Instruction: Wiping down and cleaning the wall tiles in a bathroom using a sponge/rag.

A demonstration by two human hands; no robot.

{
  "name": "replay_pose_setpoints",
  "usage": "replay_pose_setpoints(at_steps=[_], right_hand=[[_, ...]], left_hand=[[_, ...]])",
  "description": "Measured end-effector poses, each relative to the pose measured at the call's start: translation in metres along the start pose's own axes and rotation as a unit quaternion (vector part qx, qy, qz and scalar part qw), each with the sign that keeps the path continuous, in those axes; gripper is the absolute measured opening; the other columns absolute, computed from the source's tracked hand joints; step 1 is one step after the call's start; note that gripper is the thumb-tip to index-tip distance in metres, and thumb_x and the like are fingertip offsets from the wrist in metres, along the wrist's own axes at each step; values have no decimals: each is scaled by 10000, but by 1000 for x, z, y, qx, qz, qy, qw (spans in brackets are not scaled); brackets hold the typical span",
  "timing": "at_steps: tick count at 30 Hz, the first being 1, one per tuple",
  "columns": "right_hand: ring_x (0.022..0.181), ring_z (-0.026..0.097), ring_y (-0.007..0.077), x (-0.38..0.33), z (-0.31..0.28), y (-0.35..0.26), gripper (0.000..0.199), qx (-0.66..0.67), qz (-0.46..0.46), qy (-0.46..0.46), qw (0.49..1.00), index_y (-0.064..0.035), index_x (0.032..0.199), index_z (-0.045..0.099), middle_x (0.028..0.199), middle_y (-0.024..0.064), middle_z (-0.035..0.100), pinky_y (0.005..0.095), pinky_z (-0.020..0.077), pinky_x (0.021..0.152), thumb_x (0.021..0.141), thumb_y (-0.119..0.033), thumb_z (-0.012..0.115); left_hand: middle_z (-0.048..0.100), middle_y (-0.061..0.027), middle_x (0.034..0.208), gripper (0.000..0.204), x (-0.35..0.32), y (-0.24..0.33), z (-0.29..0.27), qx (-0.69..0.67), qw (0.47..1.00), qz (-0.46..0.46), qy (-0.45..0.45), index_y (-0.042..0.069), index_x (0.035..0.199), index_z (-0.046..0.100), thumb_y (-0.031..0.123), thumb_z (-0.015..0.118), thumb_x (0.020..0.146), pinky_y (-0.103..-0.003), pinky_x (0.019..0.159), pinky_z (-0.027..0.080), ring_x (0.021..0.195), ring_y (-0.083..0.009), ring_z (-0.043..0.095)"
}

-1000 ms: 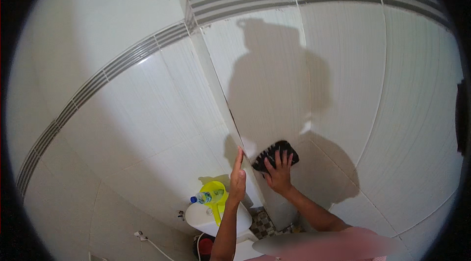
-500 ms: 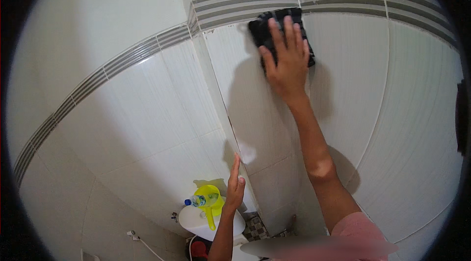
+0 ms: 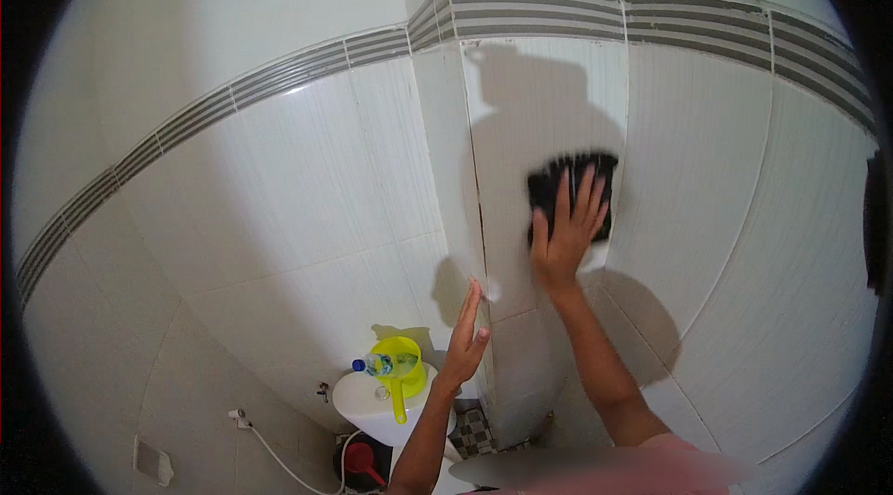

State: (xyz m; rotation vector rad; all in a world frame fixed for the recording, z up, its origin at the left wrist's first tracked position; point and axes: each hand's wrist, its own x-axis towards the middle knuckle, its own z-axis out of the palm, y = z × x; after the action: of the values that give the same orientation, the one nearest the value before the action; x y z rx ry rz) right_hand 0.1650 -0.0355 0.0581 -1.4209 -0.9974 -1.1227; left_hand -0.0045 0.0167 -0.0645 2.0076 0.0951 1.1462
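Observation:
My right hand (image 3: 566,239) lies flat with fingers spread over a black cloth (image 3: 595,180), pressing it against the white tiled wall (image 3: 526,113). The cloth is slightly blurred and sits in the narrow wall section between two corners. Lower and to the left, my left hand (image 3: 464,337) is stretched out with nothing in it, its fingertips by the edge of the projecting wall. Below that hand, a yellow-green dipper (image 3: 398,374) and a clear plastic bottle with a blue cap (image 3: 377,364) rest on the white toilet tank (image 3: 353,402).
A grey striped tile border (image 3: 539,9) runs across the upper wall. At lower left are a hand sprayer with white hose (image 3: 240,419), a soap dish (image 3: 152,461), a small tap (image 3: 323,392) and a red dipper (image 3: 363,460) in a dark bucket. Checkered floor tiles (image 3: 473,430) show below.
My right hand has slid the black cloth down the wall, away from the striped border. The view has shifted, and my left hand stays stretched out near the wall edge.

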Motion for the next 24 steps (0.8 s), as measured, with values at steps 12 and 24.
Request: replay_pose_setpoints(at_steps=[12,24], right_hand=[[1350,197,371,27,13,-37,606,-4,-116,-117,986,-296,1365,396,1483,107,225,596,93,1045,791,-325,588],[1345,207,344,-68,-4,10,659,13,-158,-187,970,-346,1350,403,1462,90,264,622,93,1041,735,-374,638]], left_hand=[[174,-186,1481,819,0,-4,0,-16,1000,3,9,8,1421,186,625,276,889,-392,1107,112,1372,-308,168],[179,-153,1489,841,-1,2,3,65,997,-38,12,62,1437,173,667,270,862,-555,1069,49,1364,-332,184]])
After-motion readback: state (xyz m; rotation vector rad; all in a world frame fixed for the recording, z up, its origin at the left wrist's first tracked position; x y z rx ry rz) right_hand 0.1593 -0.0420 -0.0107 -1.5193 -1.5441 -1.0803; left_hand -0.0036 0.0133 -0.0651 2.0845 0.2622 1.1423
